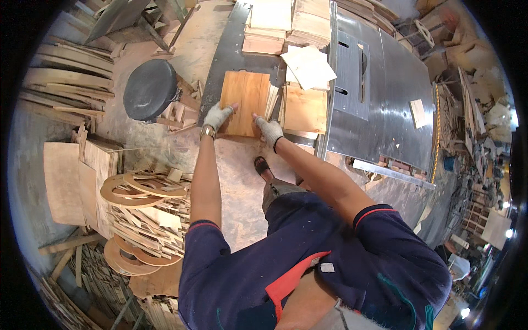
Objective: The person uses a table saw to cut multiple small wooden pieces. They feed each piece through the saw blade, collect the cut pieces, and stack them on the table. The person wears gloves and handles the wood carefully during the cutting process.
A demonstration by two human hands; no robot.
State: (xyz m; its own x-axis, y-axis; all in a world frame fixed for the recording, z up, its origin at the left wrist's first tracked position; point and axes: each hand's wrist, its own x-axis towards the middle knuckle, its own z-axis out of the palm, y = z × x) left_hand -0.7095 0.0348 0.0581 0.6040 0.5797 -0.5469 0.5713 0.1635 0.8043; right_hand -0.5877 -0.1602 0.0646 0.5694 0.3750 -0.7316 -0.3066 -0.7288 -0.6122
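Two hands in pale gloves at the near left corner of a dark table (pixel 224 58). The left hand (pixel 219 116) grips the left edge of a square wooden board (pixel 242 102), its thumb on the upper face; the right hand (pixel 268 131) grips the same board by its near right corner. Fingers beneath the board are hidden, and whether it rests on the table cannot be told. Thin wood strips (pixel 272 102) stand out along the board's right edge. Just to the right, near the table's front edge, lies a stack of boards (pixel 305 113), topped by pale squares (pixel 309 67) set askew. Further stacks (pixel 267 45) occupy the far edge. Right of a metal rail (pixel 332 60), a steel top (pixel 393 71) bears a small offcut (pixel 418 114) near its right edge. A round black stool (pixel 147 91) stands left of the table.
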